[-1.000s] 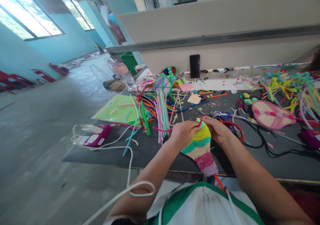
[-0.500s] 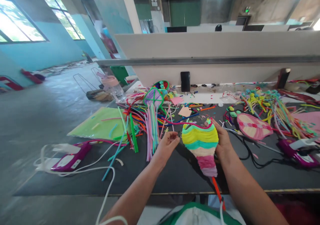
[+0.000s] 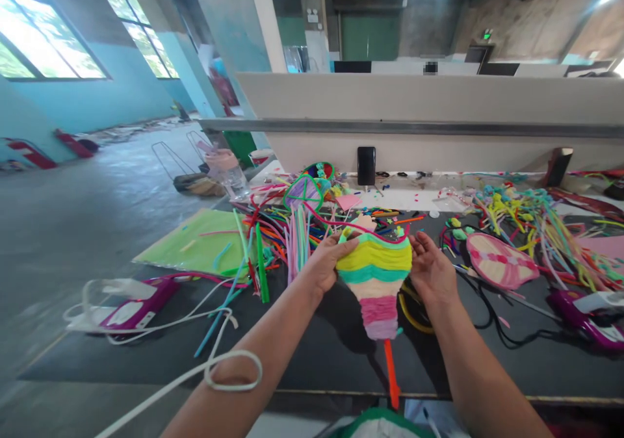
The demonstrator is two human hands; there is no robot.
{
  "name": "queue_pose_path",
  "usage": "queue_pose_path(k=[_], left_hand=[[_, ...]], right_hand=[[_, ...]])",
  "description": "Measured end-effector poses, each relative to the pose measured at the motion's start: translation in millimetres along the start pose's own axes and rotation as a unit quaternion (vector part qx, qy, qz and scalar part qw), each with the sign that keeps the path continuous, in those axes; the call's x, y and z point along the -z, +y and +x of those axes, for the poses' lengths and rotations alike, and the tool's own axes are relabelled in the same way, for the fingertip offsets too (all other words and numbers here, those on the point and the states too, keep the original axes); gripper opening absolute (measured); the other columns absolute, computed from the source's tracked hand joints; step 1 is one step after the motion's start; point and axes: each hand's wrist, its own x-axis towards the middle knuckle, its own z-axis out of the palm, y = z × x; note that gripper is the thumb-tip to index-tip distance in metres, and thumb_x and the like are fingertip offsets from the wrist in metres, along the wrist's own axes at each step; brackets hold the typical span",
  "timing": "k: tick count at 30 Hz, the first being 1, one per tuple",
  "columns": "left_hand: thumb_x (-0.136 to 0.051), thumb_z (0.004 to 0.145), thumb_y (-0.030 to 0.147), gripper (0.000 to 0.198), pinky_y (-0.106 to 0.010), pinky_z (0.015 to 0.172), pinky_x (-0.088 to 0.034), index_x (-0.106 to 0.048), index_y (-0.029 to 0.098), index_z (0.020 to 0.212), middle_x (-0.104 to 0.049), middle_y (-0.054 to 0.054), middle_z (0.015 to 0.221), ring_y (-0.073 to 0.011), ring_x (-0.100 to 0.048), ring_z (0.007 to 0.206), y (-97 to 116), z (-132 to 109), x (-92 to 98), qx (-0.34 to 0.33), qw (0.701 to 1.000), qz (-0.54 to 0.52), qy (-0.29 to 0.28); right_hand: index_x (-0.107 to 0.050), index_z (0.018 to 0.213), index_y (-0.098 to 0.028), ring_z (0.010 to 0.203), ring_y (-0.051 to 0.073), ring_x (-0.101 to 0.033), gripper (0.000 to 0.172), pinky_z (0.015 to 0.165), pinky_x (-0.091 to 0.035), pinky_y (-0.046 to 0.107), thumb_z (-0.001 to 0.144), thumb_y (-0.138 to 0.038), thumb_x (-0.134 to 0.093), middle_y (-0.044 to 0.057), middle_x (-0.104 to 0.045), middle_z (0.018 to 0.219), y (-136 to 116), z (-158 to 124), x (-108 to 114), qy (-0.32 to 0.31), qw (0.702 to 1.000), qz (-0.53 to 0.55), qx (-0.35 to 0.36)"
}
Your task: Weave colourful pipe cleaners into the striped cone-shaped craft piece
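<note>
I hold a fan-shaped craft piece (image 3: 374, 275) made of striped pipe cleaners, yellow, teal, cream, pink and lilac, above the dark table (image 3: 316, 353). An orange stick (image 3: 391, 373) hangs from its narrow lower end. My left hand (image 3: 327, 261) grips its upper left edge with curled fingers. My right hand (image 3: 429, 270) is cupped against its right edge. A loose pink pipe cleaner (image 3: 341, 225) arcs over the top of the piece.
Heaps of coloured pipe cleaners (image 3: 287, 230) lie behind and to the right. A green sheet (image 3: 195, 246) lies at the left, with a pink glue gun (image 3: 141, 305) and white cord. A second fan (image 3: 500, 266), a phone (image 3: 366, 165) and another glue gun (image 3: 585, 311) are nearby.
My left hand, free half a second ago, has taken the piece's upper left edge. The piece has shifted a little left and the view has tilted up.
</note>
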Motion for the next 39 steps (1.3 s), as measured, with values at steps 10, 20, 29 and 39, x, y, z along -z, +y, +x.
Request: queue_pose_path(k=[10, 20, 29, 39], left_hand=[[-0.083, 0.059, 0.014, 0.034, -0.028, 0.071, -0.057, -0.070, 0.010, 0.090, -0.075, -0.008, 0.080, -0.0189, -0.071, 0.070, 29.4, 23.4, 18.6, 0.119, 0.980, 0.125, -0.099], [-0.083, 0.063, 0.021, 0.046, -0.029, 0.076, -0.054, -0.068, 0.011, 0.105, -0.074, -0.011, 0.091, -0.0196, -0.070, 0.076, -9.2, 24.2, 24.0, 0.217, 0.928, 0.190, -0.236], [-0.080, 0.066, 0.021, 0.043, -0.028, 0.077, -0.053, -0.068, 0.012, 0.106, -0.073, -0.010, 0.094, -0.0183, -0.069, 0.077, -16.1, 13.2, 20.1, 0.220, 0.920, 0.181, -0.268], [-0.075, 0.073, 0.039, 0.041, -0.030, 0.079, -0.053, -0.070, 0.008, 0.099, -0.073, -0.014, 0.090, -0.0210, -0.069, 0.081, -12.7, 17.0, 30.2, 0.194, 0.944, 0.083, -0.252]], right_hand=[[-0.066, 0.093, -0.023, 0.081, 0.015, -0.063, 0.017, 0.070, -0.051, 0.027, 0.081, -0.035, -0.063, 0.004, -0.068, 0.093, -3.7, 0.4, -1.1, -0.018, 0.997, -0.044, -0.056], [-0.061, 0.095, -0.017, 0.064, 0.010, -0.061, 0.031, 0.061, -0.051, 0.024, 0.072, -0.030, -0.077, 0.000, -0.065, 0.077, -7.3, -8.9, 0.7, -0.166, 0.931, -0.221, -0.237], [-0.060, 0.085, -0.017, 0.049, 0.008, -0.056, 0.033, 0.049, -0.046, 0.020, 0.072, -0.043, -0.075, -0.004, -0.060, 0.064, 0.2, -18.3, -2.4, -0.210, 0.881, -0.321, -0.277], [-0.059, 0.082, -0.018, 0.048, 0.007, -0.054, 0.028, 0.047, -0.045, 0.019, 0.072, -0.038, -0.076, -0.005, -0.056, 0.061, 0.9, -16.9, 2.1, -0.192, 0.899, -0.297, -0.257]])
